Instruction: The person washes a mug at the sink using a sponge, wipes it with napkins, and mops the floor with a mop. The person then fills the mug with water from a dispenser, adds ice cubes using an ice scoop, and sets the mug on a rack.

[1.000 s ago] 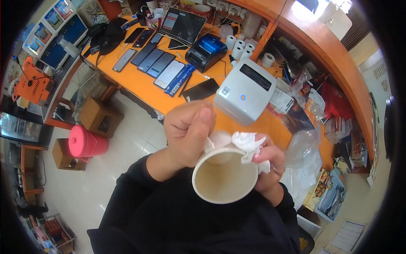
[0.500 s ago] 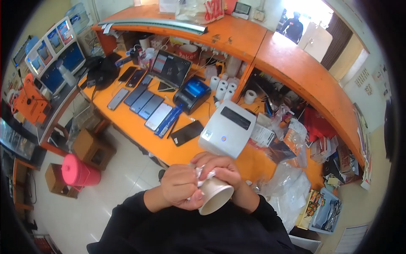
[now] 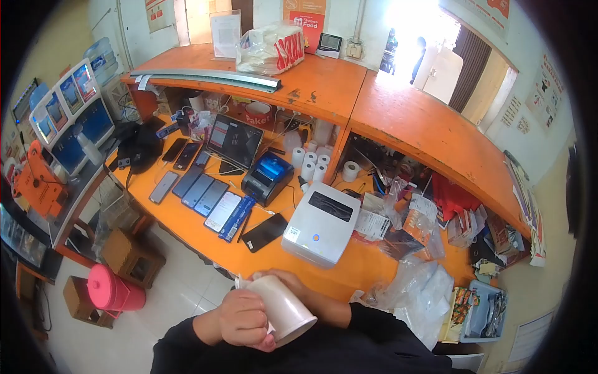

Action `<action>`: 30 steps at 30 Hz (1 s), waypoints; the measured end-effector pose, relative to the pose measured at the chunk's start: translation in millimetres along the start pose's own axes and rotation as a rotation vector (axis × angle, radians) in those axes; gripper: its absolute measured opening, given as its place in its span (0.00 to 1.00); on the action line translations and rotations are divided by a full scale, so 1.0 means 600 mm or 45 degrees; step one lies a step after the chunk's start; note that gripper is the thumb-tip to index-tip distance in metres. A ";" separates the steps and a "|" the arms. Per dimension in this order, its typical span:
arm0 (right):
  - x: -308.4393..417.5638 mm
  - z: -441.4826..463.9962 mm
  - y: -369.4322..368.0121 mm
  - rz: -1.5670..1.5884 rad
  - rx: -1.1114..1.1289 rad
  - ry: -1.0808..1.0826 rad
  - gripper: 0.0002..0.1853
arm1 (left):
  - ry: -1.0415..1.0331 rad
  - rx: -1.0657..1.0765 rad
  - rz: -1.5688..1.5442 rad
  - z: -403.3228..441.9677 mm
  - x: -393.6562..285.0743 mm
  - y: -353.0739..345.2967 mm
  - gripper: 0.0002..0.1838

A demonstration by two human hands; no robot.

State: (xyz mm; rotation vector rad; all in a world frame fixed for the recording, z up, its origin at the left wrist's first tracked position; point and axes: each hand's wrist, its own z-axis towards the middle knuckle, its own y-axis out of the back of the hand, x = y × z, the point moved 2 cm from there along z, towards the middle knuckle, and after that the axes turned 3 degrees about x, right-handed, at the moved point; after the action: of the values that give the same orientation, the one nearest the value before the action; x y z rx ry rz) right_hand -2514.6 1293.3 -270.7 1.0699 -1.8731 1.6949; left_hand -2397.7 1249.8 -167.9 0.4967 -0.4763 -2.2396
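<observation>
Holding the white cup (image 3: 286, 308) tilted near the orange desk (image 3: 370, 265), folks: our right hand (image 3: 291, 286) hugs its far side, fingers partly hidden, while our left hand (image 3: 243, 319) is curled snug around some tissue (image 3: 239, 283) against the cup.

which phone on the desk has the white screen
The phone right beside the blue packet; its screen is mostly white, while the others look darker.

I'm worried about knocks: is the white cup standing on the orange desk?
No, the left hand grips the cup, with the right hand behind it, clear of the desk.
</observation>
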 end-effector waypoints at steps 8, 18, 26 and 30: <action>-0.007 -0.012 -0.100 -0.121 -0.136 -0.554 0.17 | 0.162 0.093 -0.096 -0.103 -0.044 0.080 0.17; -0.310 0.251 -0.267 0.485 0.152 -0.979 0.19 | 0.664 -0.081 0.851 -0.413 -0.229 0.320 0.19; -0.564 0.465 -0.566 0.627 0.841 -1.594 0.21 | 1.854 -0.854 1.658 -0.743 -0.558 0.491 0.15; -0.632 0.560 -0.693 0.120 0.578 -1.360 0.18 | 2.110 -1.915 1.386 -0.842 -0.658 0.539 0.16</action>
State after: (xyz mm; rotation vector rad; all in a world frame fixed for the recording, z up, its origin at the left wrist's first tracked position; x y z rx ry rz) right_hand -1897.0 1084.1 -335.6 2.4654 -2.1125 1.7994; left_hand -1707.0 1256.1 -365.1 0.7031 1.3449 -0.2325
